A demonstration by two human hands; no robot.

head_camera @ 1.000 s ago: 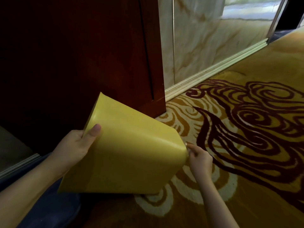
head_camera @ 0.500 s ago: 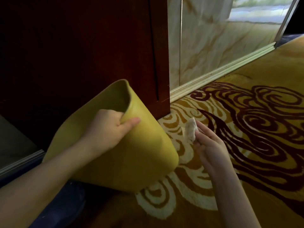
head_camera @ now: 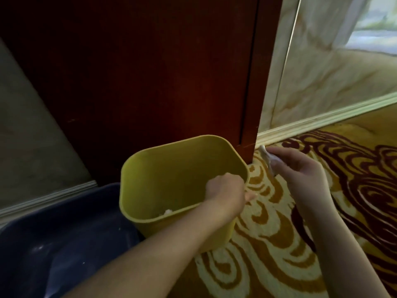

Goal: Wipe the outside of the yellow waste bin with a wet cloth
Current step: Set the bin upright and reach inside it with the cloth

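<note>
The yellow waste bin (head_camera: pixel 163 175) stands upright on the patterned carpet, its opening facing up, with a bit of pale litter at its bottom. My left hand (head_camera: pixel 225 193) grips the bin's right rim, fingers inside and thumb outside. My right hand (head_camera: pixel 300 171) hovers just right of the bin, apart from it, pinching a small crumpled white cloth (head_camera: pixel 267 157) between fingers and thumb.
A dark red wooden cabinet (head_camera: pixel 161 72) rises directly behind the bin. A dark blue container (head_camera: pixel 60 244) sits against the bin's left side. A marble wall with pale skirting board (head_camera: pixel 322 119) runs to the right. Yellow and maroon swirl carpet (head_camera: pixel 354 201) spreads right.
The bin went from lying tilted on its side to standing upright. My left hand shifted its grip to the right rim. My right hand came off the bin's base, holding the cloth.
</note>
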